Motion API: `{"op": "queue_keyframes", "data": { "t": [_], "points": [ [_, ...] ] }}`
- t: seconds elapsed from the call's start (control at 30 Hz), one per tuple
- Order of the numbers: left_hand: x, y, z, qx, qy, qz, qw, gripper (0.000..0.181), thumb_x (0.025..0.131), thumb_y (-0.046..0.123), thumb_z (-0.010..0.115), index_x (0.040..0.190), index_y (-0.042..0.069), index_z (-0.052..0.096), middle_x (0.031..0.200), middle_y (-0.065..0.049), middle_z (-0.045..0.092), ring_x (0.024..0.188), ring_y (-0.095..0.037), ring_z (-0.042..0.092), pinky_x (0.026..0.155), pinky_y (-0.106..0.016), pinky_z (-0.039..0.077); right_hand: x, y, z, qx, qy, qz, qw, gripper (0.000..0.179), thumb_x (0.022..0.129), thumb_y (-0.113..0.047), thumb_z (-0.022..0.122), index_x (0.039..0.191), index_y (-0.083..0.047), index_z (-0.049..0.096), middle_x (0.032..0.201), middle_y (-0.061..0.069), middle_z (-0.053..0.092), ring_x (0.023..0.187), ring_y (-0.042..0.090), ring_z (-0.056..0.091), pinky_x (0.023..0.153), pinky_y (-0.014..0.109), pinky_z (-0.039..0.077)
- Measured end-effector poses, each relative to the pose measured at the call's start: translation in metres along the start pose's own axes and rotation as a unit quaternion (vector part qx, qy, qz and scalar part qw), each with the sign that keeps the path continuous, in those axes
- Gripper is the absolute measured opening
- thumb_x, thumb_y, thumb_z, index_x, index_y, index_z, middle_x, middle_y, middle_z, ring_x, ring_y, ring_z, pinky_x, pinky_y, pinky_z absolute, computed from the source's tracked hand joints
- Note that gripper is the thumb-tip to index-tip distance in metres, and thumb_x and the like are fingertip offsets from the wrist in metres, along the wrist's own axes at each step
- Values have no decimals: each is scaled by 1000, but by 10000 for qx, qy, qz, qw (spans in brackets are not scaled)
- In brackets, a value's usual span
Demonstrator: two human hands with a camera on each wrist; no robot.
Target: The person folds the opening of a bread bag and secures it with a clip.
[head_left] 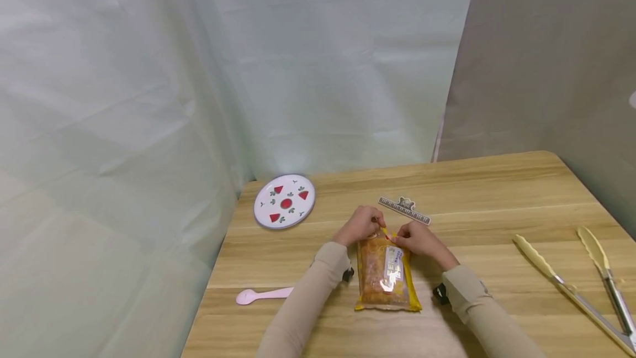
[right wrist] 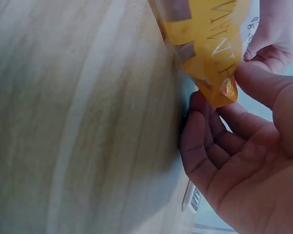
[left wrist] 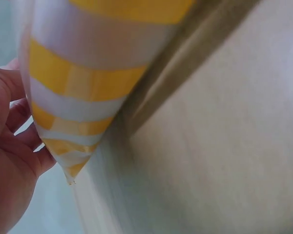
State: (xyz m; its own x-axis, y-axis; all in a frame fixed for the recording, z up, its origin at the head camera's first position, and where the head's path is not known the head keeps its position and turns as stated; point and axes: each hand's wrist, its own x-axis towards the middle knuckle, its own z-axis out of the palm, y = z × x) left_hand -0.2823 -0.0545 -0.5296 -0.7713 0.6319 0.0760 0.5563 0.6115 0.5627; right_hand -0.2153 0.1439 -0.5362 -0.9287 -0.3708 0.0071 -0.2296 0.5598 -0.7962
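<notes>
A packaged loaf of bread [head_left: 374, 278], in a clear and yellow plastic bag with a white label, lies on the wooden table. My left hand [head_left: 361, 224] pinches the bag's far end at its left part. In the left wrist view that hand's fingers [left wrist: 20, 114] lie behind the bag's yellow-striped side. Close beside it, my right hand [head_left: 422, 241] grips the far end's right corner. The right wrist view has the thumb [right wrist: 261, 85] pressing the yellow corner against the curled fingers.
Just beyond the hands lies a bag clip [head_left: 404, 210] with a piano-key pattern. A round plate with red fruit prints [head_left: 298, 209] sits at the back left. The pink spoon [head_left: 268, 294] is partly under the left sleeve in view. Tongs [head_left: 571, 291] lie spread at the right.
</notes>
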Motion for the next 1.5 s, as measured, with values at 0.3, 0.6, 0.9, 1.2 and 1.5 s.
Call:
{"op": "queue_keyframes", "data": {
  "t": [0.3,0.6,0.9,1.2,1.5],
  "points": [
    [-5,-1,1,-540,99,-68,9985,23,83,-13,64,76,7,73,83,1,68,78,-10,60,75,-20,48,-2,5,-1,6,170,16,9999,18,93,-5,67,76,0,70,66,0,59,61,12,49,56,28,42],
    [-7,0,-2,-837,-84,-287,9960,19,84,-9,61,80,8,68,86,2,66,78,-8,59,71,-21,50,-2,5,-1,59,254,138,9996,18,93,-2,65,76,-1,71,66,-1,59,62,14,49,57,28,41],
    [-5,4,-3,-774,-557,54,9954,12,95,17,67,101,10,75,97,5,72,88,-5,61,79,-20,49,0,2,-1,38,275,107,9996,16,92,-3,67,76,-3,72,68,-2,61,64,13,49,59,28,42],
    [-4,4,-3,-837,-780,102,9934,6,94,12,71,92,11,76,87,9,70,79,-4,57,73,-19,47,1,1,-1,187,265,-53,9995,12,90,1,68,79,-1,75,71,1,68,66,14,53,61,28,45],
    [-3,5,-6,-884,-741,-68,9933,8,92,13,74,84,12,73,80,9,67,74,-5,54,70,-20,47,-2,0,-2,227,280,-30,9993,13,91,-1,70,79,-2,75,69,0,67,62,11,51,57,26,43]
  ]
}}
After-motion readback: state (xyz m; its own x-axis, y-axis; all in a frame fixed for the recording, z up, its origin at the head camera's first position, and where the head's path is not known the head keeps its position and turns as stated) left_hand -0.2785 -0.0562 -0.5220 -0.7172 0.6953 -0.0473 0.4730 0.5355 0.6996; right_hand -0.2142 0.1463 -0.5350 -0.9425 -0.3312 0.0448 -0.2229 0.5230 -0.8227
